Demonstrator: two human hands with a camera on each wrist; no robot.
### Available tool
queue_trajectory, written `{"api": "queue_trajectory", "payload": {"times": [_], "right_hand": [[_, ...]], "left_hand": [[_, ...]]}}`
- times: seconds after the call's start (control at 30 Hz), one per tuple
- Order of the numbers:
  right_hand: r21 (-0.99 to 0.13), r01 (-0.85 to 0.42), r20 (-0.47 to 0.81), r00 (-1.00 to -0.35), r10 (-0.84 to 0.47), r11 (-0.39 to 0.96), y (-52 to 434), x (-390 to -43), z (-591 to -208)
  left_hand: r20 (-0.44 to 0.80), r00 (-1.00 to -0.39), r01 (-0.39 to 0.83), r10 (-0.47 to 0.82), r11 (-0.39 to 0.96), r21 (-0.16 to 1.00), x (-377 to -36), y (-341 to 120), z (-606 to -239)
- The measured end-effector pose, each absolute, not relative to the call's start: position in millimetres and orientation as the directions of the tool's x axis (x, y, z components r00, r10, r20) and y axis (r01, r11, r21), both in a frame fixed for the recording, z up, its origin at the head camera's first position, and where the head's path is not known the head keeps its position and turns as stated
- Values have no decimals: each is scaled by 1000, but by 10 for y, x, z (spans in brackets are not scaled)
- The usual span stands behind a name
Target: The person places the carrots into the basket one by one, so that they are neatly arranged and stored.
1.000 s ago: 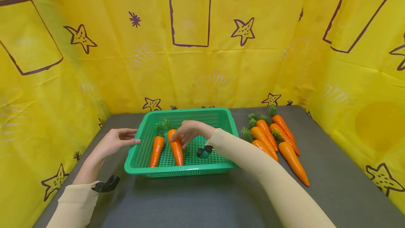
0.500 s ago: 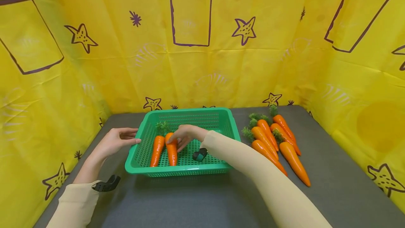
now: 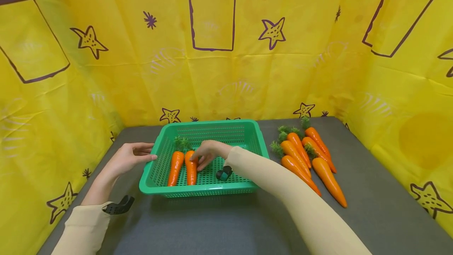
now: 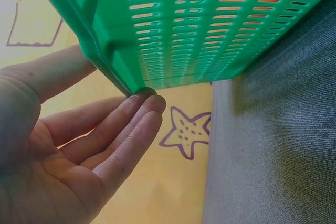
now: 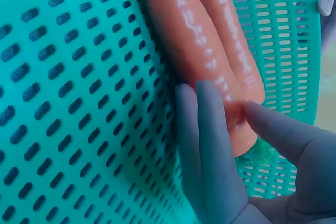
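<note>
Two orange carrots with green leafy tops lie side by side in a green perforated plastic basket (image 3: 209, 187). My right hand (image 3: 212, 153) reaches into the basket and has the right-hand carrot (image 3: 191, 170) between thumb and fingers near its thick end. In the right wrist view, the thumb (image 5: 278, 129) lies on one side of that carrot and two fingers on the other. The other carrot (image 3: 175, 168) lies just to its left. My left hand (image 3: 129, 158) touches the basket's left rim with thumb and fingertips, the fingers fairly straight.
Several more carrots (image 3: 327, 180) lie in a loose group on the grey table (image 3: 212, 227), right of the basket. A yellow patterned cloth (image 3: 212, 85) stands as walls at the back and both sides.
The right-hand carrot has moved left and turned upright in line beside the other carrot, its top dropping closer to the basket floor. My right hand shifted slightly left; my left hand stayed put.
</note>
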State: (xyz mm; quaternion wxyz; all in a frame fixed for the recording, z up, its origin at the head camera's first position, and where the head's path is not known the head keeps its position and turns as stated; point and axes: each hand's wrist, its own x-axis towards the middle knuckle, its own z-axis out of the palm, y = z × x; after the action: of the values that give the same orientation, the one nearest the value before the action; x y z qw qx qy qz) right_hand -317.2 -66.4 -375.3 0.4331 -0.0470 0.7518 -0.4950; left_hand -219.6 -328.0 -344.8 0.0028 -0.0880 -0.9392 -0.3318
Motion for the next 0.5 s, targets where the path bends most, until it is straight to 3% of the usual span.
{"api": "queue_trajectory", "payload": {"times": [0.5], "right_hand": [[-789, 384, -607, -611, -508, 479, -677, -3200, -3781]], "left_hand": [[68, -985, 166, 158, 762, 626, -2209, -3281, -3454]]}}
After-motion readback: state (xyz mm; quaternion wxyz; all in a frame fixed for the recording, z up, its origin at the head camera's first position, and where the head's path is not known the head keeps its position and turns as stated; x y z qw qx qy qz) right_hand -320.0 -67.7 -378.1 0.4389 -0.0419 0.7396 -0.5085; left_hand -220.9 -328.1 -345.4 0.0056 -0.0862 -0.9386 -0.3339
